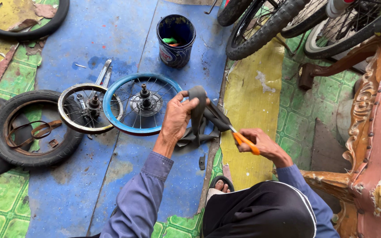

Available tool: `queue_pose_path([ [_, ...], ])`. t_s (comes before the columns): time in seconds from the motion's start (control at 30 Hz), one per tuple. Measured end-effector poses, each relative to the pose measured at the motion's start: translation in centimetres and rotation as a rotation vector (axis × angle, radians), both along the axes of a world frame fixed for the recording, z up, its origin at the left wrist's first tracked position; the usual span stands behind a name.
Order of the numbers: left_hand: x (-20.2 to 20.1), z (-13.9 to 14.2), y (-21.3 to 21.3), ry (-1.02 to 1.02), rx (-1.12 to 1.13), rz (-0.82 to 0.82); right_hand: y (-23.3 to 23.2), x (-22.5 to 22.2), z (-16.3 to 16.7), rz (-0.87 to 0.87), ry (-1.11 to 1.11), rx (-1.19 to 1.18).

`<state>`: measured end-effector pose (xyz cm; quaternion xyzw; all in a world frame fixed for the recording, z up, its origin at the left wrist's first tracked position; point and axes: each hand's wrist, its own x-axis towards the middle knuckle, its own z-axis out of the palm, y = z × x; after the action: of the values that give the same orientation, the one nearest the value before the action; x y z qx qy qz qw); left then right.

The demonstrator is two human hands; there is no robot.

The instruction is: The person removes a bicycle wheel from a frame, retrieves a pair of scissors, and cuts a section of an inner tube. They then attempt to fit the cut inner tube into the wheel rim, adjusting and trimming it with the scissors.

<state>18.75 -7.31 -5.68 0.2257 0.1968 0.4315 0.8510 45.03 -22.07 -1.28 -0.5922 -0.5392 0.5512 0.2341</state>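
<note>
My left hand (178, 115) grips a folded black rubber inner tube (199, 117), holding its loop up above the floor. My right hand (261, 143) is closed on the orange handles of a pair of scissors (243, 140), and the blades reach into the tube's fold. The rest of the tube hangs down in slack folds under my left hand. Just left of it a blue-rimmed spoked wheel (142, 104) lies flat on the blue floor covering.
A smaller chrome-rimmed wheel (87, 108) overlaps the blue one. A black tyre (29, 128) lies at the left, a blue bucket (176, 39) with tools stands behind, bicycle wheels (265, 31) lean at the top right, and carved wooden furniture (371, 132) fills the right edge.
</note>
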Motion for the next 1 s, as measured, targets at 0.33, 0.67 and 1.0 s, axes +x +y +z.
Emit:
queue_pose_path([
  [0.33, 0.6, 4.4, -1.0, -0.296, -0.165, -0.01, -2.4, 0.6, -2.4, 0.01, 0.151, -0.062],
  [0.67, 2.5, 1.9, -4.4, 0.023, 0.391, -0.522, 2.8, 1.5, -4.2, -0.572, 0.737, -0.006],
  [1.0, 3.9, -1.7, -6.4, 0.255, 0.559, -0.676, 5.0, 0.7, -0.6, -0.452, 0.498, 0.165],
])
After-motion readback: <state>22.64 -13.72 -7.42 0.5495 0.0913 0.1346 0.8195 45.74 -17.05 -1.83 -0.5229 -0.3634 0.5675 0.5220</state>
